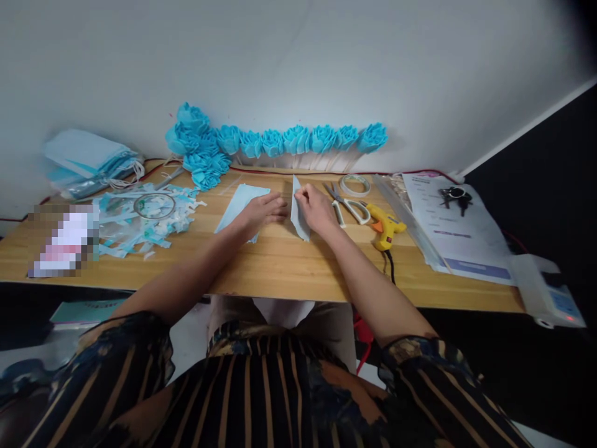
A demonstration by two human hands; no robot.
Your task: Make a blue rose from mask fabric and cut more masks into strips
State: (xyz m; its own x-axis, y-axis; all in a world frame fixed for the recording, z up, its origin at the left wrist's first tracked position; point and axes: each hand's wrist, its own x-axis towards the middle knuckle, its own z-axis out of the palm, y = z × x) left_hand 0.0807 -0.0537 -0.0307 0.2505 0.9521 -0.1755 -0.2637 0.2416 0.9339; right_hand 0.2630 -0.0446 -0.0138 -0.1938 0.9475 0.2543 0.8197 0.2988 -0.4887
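My left hand (263, 211) lies with its fingers stretched out over a light blue fabric sheet (237, 204) on the wooden table, hiding part of it. Its fingertips point toward a second pale sheet (299, 225), which stands nearly upright on edge. This one is pinched at its upper part between the fingers of my right hand (316, 209). Just right of that hand lie scissors (353, 209) with white handles. A yellow glue gun (386, 228) rests beside them, close to a roll of clear tape (355, 185).
Blue fabric flowers (296, 139) on thin sticks line the wall, with more heaped at their left. Cut scraps (161, 227) and a stack of face masks (88, 155) cover the left side. Printed papers (461, 230) with keys (456, 198) lie at right, near a white device (545, 292).
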